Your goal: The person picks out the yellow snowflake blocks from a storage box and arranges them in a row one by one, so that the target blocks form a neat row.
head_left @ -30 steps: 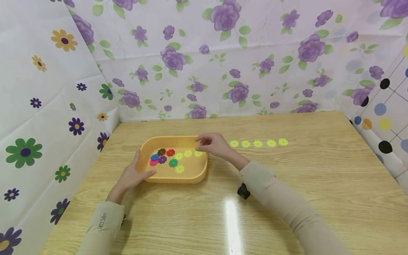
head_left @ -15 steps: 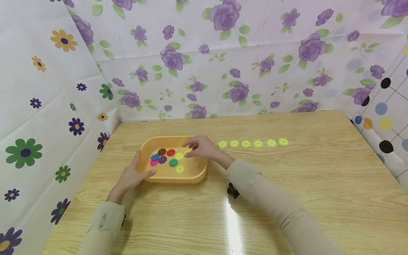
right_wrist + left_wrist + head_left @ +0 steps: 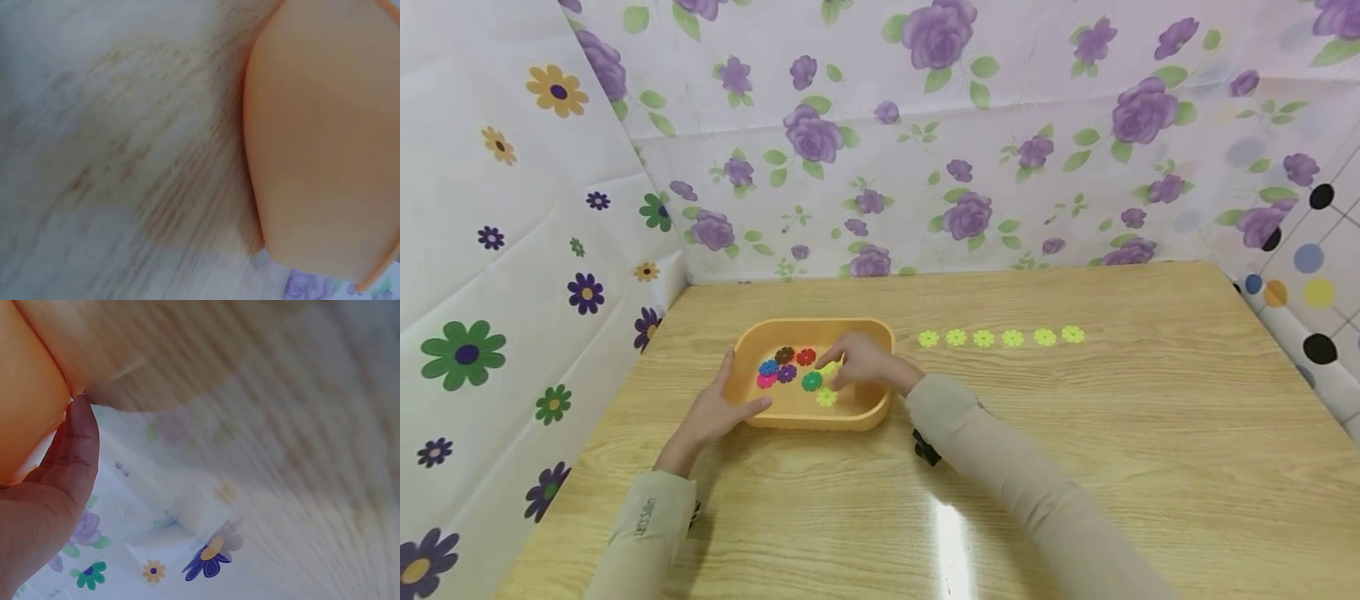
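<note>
While one white streak of light (image 3: 951,542) gleams on the wood-grain table (image 3: 820,517) in front of the smooth, round-cornered orange tray (image 3: 820,422), two beige sleeves (image 3: 1015,492) reach toward it, a small black device (image 3: 927,447) below the right cuff. The left hand (image 3: 711,414) grips the tray's left end, thumb over the front rim, fingers against the outer wall. The right hand (image 3: 863,360) hovers over the tray's right half, thumb and forefinger parted; blur hides whether they touch anything. At least eight scalloped, flower-shaped discs lie in the tray: two yellow, one toward the front (image 3: 826,397) and one partly hidden by the right hand, plus one green (image 3: 812,381), one pink (image 3: 767,381), one purple (image 3: 787,373), one blue (image 3: 768,367), one red (image 3: 806,357) and one brown (image 3: 785,355). To the tray's right, six more yellow discs (image 3: 983,337) form a single row on the table, well spaced. Around the tray stand three printed white sheets: bold daisies (image 3: 550,333) to its left, coloured dots on a line grid (image 3: 1326,250) far to its right, and purple roses (image 3: 966,217) behind it.
</note>
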A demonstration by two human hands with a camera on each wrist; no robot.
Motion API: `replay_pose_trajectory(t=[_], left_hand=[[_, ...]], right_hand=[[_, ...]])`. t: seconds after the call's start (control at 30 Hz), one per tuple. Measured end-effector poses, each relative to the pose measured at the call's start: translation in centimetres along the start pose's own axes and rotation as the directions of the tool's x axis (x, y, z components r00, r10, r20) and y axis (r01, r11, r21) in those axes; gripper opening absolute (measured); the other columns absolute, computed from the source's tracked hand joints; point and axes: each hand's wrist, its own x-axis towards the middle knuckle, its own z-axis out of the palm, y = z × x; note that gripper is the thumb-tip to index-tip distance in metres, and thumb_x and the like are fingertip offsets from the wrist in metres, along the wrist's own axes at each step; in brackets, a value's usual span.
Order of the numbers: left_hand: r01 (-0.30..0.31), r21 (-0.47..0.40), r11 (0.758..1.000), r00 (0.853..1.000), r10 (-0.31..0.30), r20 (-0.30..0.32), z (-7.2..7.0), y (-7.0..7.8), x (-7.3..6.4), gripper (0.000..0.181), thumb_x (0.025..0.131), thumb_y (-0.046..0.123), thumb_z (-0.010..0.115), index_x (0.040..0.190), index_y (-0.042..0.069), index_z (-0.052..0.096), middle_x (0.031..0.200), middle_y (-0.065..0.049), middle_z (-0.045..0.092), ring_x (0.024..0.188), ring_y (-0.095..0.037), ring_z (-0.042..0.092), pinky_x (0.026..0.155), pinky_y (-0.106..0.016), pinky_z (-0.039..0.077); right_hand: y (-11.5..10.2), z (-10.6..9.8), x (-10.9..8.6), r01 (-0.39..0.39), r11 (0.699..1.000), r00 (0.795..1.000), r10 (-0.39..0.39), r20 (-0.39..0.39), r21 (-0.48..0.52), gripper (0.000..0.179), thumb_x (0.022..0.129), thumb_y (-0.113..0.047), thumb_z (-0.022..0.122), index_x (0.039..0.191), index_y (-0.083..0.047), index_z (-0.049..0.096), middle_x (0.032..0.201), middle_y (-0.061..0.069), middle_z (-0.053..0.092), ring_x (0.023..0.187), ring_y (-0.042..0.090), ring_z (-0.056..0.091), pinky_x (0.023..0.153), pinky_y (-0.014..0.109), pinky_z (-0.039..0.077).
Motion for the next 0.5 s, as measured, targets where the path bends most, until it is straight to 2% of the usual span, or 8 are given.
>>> replay_pose_trajectory(t=[0.1,0.3,0.4,0.5], left_hand=[[-0.007,0.002,1.000,1.000,0.007,0.003,0.0,0.0,0.0,0.109,0.078,0.050,0.065,0.145,0.014,-0.013,0.145,-0.031,0.008,0.129,-0.050,0.016,0.102,-0.060,0.017],[-0.013,0.006,1.000,1.000,0.013,0.005,-0.1,-0.1,0.0,0.110,0.077,0.051,0.065,0.145,0.013,-0.013,0.146,-0.030,0.007,0.129,-0.050,0.016,0.102,-0.060,0.017],[-0.013,0.005,1.000,1.000,0.013,0.002,-0.1,0.0,0.1,0.109,0.078,0.050,0.065,0.145,0.013,-0.013,0.146,-0.030,0.007,0.129,-0.050,0.016,0.102,-0.060,0.017],[-0.012,0.006,1.000,1.000,0.012,0.002,0.0,0.0,0.1,0.109,0.078,0.049,0.065,0.145,0.013,-0.012,0.146,-0.030,0.008,0.129,-0.050,0.016,0.102,-0.060,0.018]], right_hand=[[0.1,0.3,0.5,-0.055,0.998,0.998,0.055,0.013,0.000,0.033,0.070,-0.003,0.075,0.103,-0.009,0.071,0.097,0.007,0.063,0.078,0.012,0.050,0.065,0.021,0.043],[0.5,0.9,1.1,-0.163,0.987,0.981,0.161,0.106,0.007,0.037,0.064,0.003,0.077,0.097,-0.012,0.073,0.082,0.001,0.066,0.056,0.008,0.042,0.050,0.017,0.039],[0.6,1.2,1.4,-0.192,0.981,0.973,0.192,0.128,-0.011,0.039,0.062,0.005,0.076,0.096,-0.014,0.073,0.092,-0.003,0.069,0.056,0.009,0.039,0.050,0.017,0.037],[0.7,1.4,1.6,-0.221,0.975,0.967,0.223,0.125,-0.030,0.041,0.063,0.003,0.077,0.098,-0.017,0.072,0.102,-0.004,0.068,0.064,0.010,0.040,0.055,0.017,0.036]])
